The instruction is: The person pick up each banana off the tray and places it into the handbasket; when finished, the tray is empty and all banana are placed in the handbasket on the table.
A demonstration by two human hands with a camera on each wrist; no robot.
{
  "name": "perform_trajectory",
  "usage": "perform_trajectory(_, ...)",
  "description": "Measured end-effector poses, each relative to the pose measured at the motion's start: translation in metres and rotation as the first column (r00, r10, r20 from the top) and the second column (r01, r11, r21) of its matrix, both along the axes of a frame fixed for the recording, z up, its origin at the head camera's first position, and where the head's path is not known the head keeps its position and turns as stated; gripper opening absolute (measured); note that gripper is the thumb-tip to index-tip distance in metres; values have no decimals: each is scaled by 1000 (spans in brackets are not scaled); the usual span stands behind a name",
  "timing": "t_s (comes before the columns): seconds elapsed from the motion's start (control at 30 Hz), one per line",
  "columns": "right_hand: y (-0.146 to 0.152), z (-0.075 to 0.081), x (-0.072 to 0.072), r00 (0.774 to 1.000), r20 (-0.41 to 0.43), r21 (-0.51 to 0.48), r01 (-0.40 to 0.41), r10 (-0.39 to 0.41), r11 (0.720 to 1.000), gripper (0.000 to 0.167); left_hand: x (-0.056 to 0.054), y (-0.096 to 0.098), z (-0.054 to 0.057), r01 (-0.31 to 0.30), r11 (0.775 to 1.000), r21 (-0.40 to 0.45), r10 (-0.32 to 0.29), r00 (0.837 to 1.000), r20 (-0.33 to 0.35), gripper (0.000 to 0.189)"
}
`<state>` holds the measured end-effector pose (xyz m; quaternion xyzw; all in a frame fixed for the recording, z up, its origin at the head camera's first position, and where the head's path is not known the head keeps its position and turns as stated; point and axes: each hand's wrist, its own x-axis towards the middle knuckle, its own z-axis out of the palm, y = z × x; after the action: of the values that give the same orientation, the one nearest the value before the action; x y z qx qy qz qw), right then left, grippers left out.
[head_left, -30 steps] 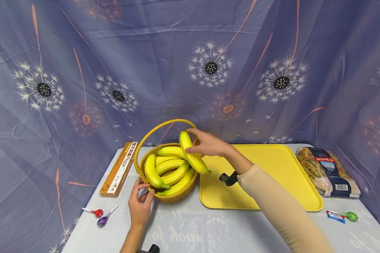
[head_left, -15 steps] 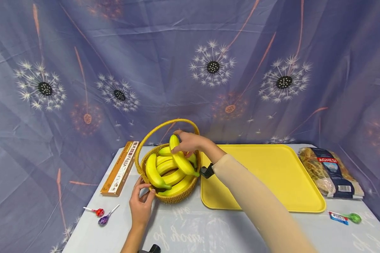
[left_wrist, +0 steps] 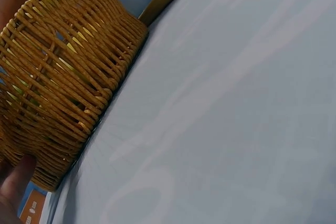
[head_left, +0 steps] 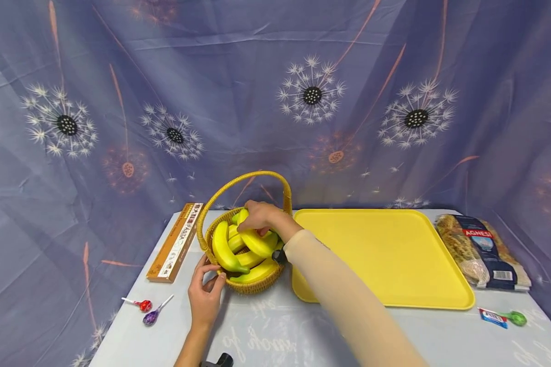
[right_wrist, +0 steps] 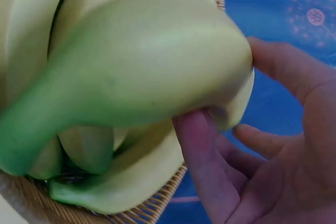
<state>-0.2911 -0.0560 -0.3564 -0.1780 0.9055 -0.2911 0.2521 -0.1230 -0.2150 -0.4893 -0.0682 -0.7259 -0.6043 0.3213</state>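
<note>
A wicker basket (head_left: 252,288) with a tall arched handle holds several bananas (head_left: 223,247). Over the pile, my right hand (head_left: 263,216) grips one more banana (head_left: 255,241), thumb on one side and fingers on the other. The right wrist view shows that banana (right_wrist: 152,61) close up, with the fingers (right_wrist: 202,145) at its side and other bananas beneath it. My left hand (head_left: 205,295) grips the basket's near left rim between thumb and fingers. The left wrist view shows the basket's woven wall (left_wrist: 68,66) with the hand partly cut off at the edge.
A yellow tray (head_left: 372,265) lies right of the basket. Further right are a pasta bag (head_left: 483,250), a small blue-and-red packet (head_left: 492,318) and a green lollipop (head_left: 516,318). Left of the basket lie a long pasta box (head_left: 175,244), a red lollipop (head_left: 144,306) and a purple lollipop (head_left: 151,318).
My right hand has moved left and down with its banana, from the basket's right side to over the pile. My left hand stays at the rim.
</note>
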Motion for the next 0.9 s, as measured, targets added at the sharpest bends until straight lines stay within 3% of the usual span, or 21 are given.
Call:
perform_trajectory(0.13, -4, -10, 0, 999, -33, 17, 21, -20, 1000, 79, -2, 1, -2, 8, 1000, -4, -8, 1000, 10, 17)
perform_trajectory(0.3, -8, -19, 3, 999, -40, 36, 5, -4, 999, 81, -1, 1, -3, 13, 1000, 3, -13, 1000, 22, 17)
perform_trajectory(0.5, -13, -29, 9, 994, -106, 105, -25, 36, 994, 79, -2, 0, -2, 13, 1000, 9, -13, 1000, 16, 17)
perform_trajectory(0.7, -19, -35, 15, 988, -143, 131, -38, 56, 991, 72, -2, -1, -3, 3, 1000, 0, -3, 1000, 13, 17)
perform_trajectory(0.9, -24, -40, 17, 982, -178, 150, -36, 63, 988, 77, -1, -2, -2, -10, 1000, -19, 10, 1000, 15, 16)
